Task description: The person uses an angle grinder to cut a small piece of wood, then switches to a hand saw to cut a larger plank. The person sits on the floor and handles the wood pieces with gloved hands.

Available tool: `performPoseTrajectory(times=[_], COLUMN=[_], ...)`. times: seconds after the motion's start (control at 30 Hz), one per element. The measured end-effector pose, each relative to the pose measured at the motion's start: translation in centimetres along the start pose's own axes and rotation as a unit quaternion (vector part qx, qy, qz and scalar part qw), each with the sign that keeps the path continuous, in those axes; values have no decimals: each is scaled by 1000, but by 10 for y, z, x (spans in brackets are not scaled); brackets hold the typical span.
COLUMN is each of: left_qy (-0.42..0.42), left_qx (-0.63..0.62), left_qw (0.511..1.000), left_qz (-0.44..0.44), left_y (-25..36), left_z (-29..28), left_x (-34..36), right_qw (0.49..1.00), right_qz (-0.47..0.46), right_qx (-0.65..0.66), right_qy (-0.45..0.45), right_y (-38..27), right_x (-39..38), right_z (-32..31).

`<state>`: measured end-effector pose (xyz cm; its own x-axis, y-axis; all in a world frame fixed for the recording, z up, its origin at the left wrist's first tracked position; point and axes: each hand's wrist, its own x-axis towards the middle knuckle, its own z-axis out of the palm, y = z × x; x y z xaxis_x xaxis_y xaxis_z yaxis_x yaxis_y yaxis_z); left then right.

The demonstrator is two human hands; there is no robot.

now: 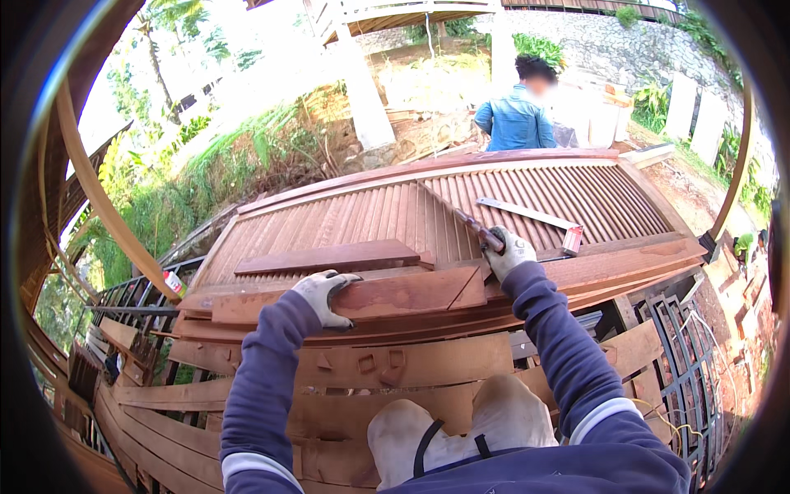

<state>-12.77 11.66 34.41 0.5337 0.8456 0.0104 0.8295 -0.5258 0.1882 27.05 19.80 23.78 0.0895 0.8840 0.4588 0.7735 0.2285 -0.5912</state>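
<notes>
My left hand (327, 298), in a pale work glove with dark fingertips, grips a reddish-brown wooden board (403, 295). This board lies along the near edge of a large louvred wooden panel (362, 216), and a slanted line crosses it near its right end. My right hand (508, 252), gloved alike, is closed round the dark wooden handle of a long thin chisel-like tool (469, 221). Its narrow shaft points away and to the left over the slats; its exact kind is hard to make out. Just right of it, a metal try square (531, 214) rests on the slats.
A loose dark board (327, 257) lies on the panel at left. Below are bench planks (403, 362) with several wood scraps (387, 375). Metal grilles (687, 362) stand at right, and a white bottle (173, 281) at left. Beyond the panel is a person in a blue jacket (517, 119).
</notes>
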Motion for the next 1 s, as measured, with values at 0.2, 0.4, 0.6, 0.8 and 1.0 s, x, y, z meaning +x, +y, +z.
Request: performPoseTrajectory(times=[0.2,0.4,0.6,0.8,1.0], left_qy=[-74,-94,-78,-67,-38], left_qx=[33,36,98,-1,-33], left_qw=[997,995,992,998,998], left_qz=[6,-3,-1,18,25], left_y=[-19,-39,-14,-31,-39], left_z=[19,41,30,40,48], left_x=[64,72,67,75,77], right_qw=[1000,999,999,999,997], right_qz=[24,34,38,46,63], right_qx=[11,17,19,14,51], right_qy=[-17,-31,-30,-15,-13], right_y=[1,-8,-7,-7,-4], right_x=[2,2,0,-1,2], right_z=[-3,-7,-8,-9,-15])
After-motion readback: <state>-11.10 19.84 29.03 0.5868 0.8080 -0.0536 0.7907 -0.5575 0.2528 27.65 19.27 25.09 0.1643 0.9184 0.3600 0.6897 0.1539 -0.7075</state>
